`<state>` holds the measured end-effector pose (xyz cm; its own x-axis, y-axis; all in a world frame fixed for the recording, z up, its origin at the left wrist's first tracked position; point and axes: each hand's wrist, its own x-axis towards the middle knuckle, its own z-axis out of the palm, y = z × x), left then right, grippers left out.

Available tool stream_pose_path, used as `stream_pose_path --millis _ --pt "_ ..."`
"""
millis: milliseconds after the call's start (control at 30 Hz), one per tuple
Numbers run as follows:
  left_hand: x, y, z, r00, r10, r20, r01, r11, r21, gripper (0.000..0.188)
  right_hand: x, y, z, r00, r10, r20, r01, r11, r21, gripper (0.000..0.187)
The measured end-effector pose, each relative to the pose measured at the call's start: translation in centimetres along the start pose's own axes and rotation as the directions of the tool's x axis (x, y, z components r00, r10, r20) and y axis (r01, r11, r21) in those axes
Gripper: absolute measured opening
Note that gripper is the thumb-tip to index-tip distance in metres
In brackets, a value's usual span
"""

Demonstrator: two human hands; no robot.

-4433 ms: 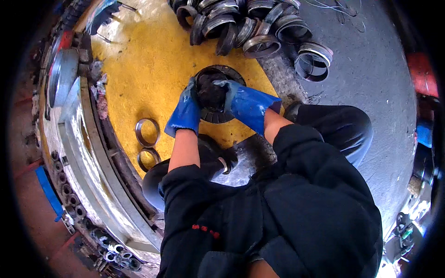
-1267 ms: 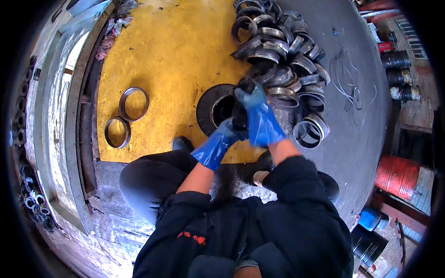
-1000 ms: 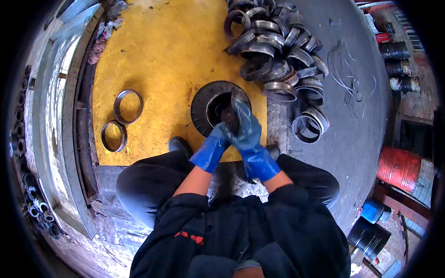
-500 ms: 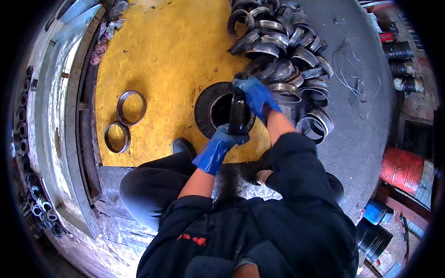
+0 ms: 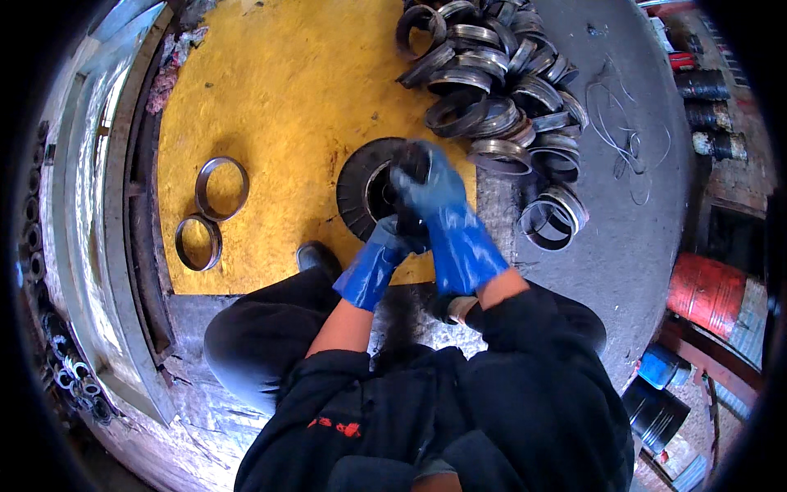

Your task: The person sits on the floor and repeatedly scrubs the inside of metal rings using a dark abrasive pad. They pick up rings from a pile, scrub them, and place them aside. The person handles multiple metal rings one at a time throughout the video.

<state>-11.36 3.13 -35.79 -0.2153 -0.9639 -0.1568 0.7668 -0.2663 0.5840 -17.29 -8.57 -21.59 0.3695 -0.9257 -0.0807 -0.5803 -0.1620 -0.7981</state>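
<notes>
Both my hands wear blue rubber gloves and meet at a dark, greasy metal ring held on edge. My left hand is closed round the ring's lower, near part. My right hand, a little smeared by motion, wraps its upper side and covers much of it. Beneath the ring lies a black round disc with a wide hole at its centre, partly hidden by my hands. Two loose metal rings, a far one and a near one, lie touching on the left.
A yellow floor sheet lies under the disc. A heap of metal rings rises at the far right, with one ring nearer me. Loose wire lies beyond. A red drum stands right; a metal frame runs along the left.
My right hand has come down and nearer from the ring's top, and now covers more of it. My left hand keeps its hold low on the ring. The view has shifted slightly.
</notes>
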Motion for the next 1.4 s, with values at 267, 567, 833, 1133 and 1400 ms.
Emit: stream_pose_path --millis 267,567,833,1133,1400 --pt "-0.3 3.3 4.6 0.912 -0.123 -0.391 0.29 0.869 0.402 0.033 7.6 7.4 -1.3 0.907 0.163 0.388 -0.309 0.884 0.35 0.027" --pt "1.1 -0.1 -2.1 0.978 0.065 -0.2 0.086 0.746 0.66 0.029 -3.5 2.0 2.7 0.97 -0.032 -0.242 0.072 0.985 0.157 0.046" --pt "0.0 3.0 2.9 0.879 -0.262 -0.398 0.434 0.784 0.444 0.032 -2.8 3.0 -0.1 0.961 -0.21 -0.181 0.203 0.978 -0.054 0.05" --pt "-0.5 2.1 2.8 0.925 -0.178 -0.336 0.3 0.885 0.356 0.033 8.1 5.6 -3.7 0.804 0.274 0.528 -0.524 0.747 0.409 0.031" --pt "-0.1 3.5 3.6 0.891 -0.227 -0.394 0.384 0.84 0.384 0.041 4.1 4.9 -1.1 0.994 0.108 -0.003 -0.105 0.97 0.219 0.033"
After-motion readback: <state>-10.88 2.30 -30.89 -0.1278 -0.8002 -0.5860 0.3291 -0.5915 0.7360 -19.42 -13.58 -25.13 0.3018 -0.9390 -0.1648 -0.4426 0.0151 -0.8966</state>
